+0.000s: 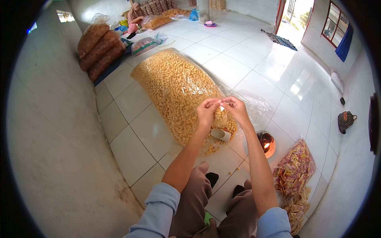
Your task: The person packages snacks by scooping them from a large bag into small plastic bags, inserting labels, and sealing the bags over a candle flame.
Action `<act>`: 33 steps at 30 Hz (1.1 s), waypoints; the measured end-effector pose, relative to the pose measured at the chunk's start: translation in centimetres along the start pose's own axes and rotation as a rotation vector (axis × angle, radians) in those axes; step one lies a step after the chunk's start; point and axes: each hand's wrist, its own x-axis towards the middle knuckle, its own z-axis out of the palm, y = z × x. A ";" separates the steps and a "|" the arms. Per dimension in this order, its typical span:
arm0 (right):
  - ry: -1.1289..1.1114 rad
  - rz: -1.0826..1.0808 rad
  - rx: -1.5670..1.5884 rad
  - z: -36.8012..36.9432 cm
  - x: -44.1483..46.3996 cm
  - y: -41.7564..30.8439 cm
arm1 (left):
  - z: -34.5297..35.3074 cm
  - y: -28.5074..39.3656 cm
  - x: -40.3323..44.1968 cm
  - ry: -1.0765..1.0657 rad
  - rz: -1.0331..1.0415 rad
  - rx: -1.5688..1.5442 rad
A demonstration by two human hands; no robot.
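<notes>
My left hand (207, 113) and my right hand (236, 109) meet in front of me, fingertips pinched together. Between them is what looks like a small clear plastic bag (221, 115) with a white patch near its top; its edges are hard to make out. Behind and below lies a large clear sack of small golden snack pieces (174, 87), its open end toward me. A white scoop (220, 135) rests among the loose pieces at that mouth. Right of the scoop, a small flame (266, 145) burns in a dark round holder.
A clear bag of purple-and-yellow packets (295, 168) lies at the right, with pale snack pieces (297, 210) below it. Stacked brown sacks (99, 49) stand along the left wall. A person (135, 18) sits at the back. A mat (279, 39) lies by the doorway.
</notes>
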 end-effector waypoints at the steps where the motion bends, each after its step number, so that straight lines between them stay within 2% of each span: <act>1: -0.010 0.016 -0.012 -0.2 0.1 0.1 | 0.1 0.1 -0.2 0.024 -0.020 0.019; 6: 0.019 -0.013 -0.123 -0.5 0.1 -0.3 | 0.0 -0.5 0.0 0.057 -0.026 0.024; 8: -0.004 0.009 -0.014 -0.6 -0.1 -0.9 | 0.0 -0.7 0.0 0.020 -0.055 -0.011; 12: 0.081 0.046 -0.016 -1.2 -0.5 -2.3 | 1.3 0.1 -0.5 -0.017 -0.041 -0.108; 15: 0.196 -0.088 -0.068 -2.3 -0.9 -3.3 | 2.6 1.3 -1.1 -0.027 -0.097 -0.130; 17: 0.238 -0.131 -0.095 -3.0 -1.8 -5.1 | 3.4 1.8 -1.4 -0.120 -0.042 -0.097; 24: 0.344 -0.248 -0.077 -6.0 -8.1 -9.7 | 7.5 2.7 -5.2 -0.252 0.067 -0.128; 26: 0.391 -0.257 -0.087 -7.1 -10.1 -9.8 | 8.3 2.6 -6.8 -0.374 0.067 -0.045; 28: 0.549 -0.285 -0.215 -7.7 -11.8 -8.9 | 9.0 1.3 -8.1 -0.407 0.032 0.001; 29: 0.704 -0.363 -0.403 -7.7 -12.7 -7.9 | 9.2 -0.1 -8.4 -0.352 0.008 0.022; 31: 0.706 -0.329 -0.506 -7.7 -15.2 -7.0 | 10.0 -2.2 -9.5 -0.230 -0.048 0.058; 32: 0.690 -0.286 -0.597 -7.7 -16.0 -6.5 | 10.6 -2.9 -9.6 -0.240 -0.051 0.053; 33: 0.700 -0.281 -0.600 -7.5 -16.5 -6.2 | 11.1 -3.2 -10.1 -0.218 0.017 0.051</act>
